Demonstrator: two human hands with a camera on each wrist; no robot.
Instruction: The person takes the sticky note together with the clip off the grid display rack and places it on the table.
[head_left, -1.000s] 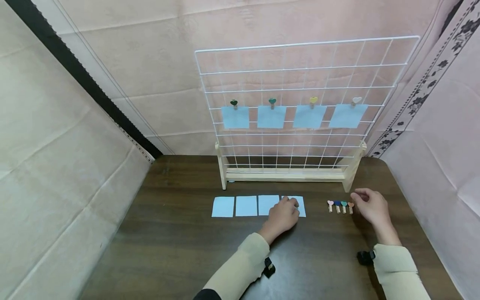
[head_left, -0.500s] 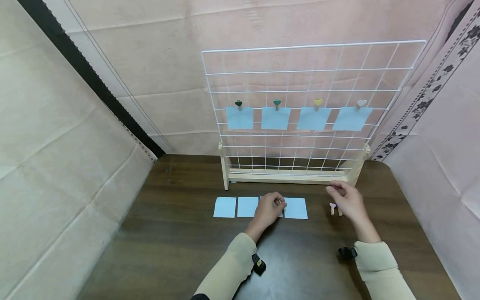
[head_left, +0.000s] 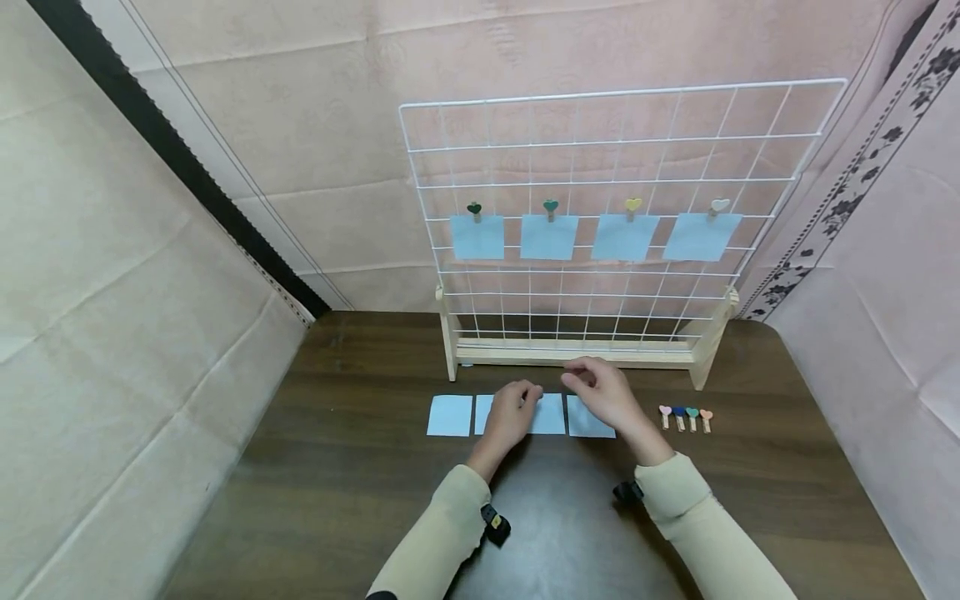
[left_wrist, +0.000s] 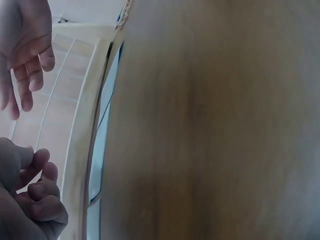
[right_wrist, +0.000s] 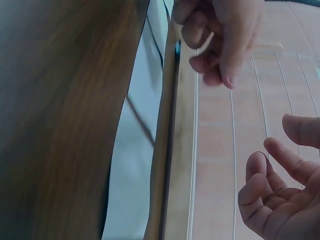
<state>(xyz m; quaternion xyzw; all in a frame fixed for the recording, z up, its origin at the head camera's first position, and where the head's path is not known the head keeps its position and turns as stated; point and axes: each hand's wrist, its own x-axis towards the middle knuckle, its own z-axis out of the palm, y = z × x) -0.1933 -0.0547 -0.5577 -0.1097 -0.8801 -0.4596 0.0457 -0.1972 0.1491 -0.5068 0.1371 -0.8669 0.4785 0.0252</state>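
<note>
A row of several light blue paper squares (head_left: 449, 416) lies flat on the table. My left hand (head_left: 510, 414) is just over the row, hiding part of the second square from the left (head_left: 481, 409). Its fingers are loosely curled, and nothing shows in them in either wrist view. Close by on its right is my right hand (head_left: 606, 394), above the rightmost square (head_left: 586, 421). In the right wrist view the right hand's thumb and forefinger (right_wrist: 287, 157) stand apart with nothing between them. To the right, several small heart-topped clothespins (head_left: 679, 416) stand in a line on the table.
Behind the squares stands a white wire grid (head_left: 570, 183) on a wooden base (head_left: 577, 357). Several blue squares (head_left: 477, 239) hang across it from heart-topped clothespins. Cloth walls (head_left: 135, 333) enclose the brown table (head_left: 337, 492) on the left, back and right.
My left hand has moved left along the row, from the rightmost square toward the second. My right hand has moved left from the clothespins to the squares; the clothespins stay in place.
</note>
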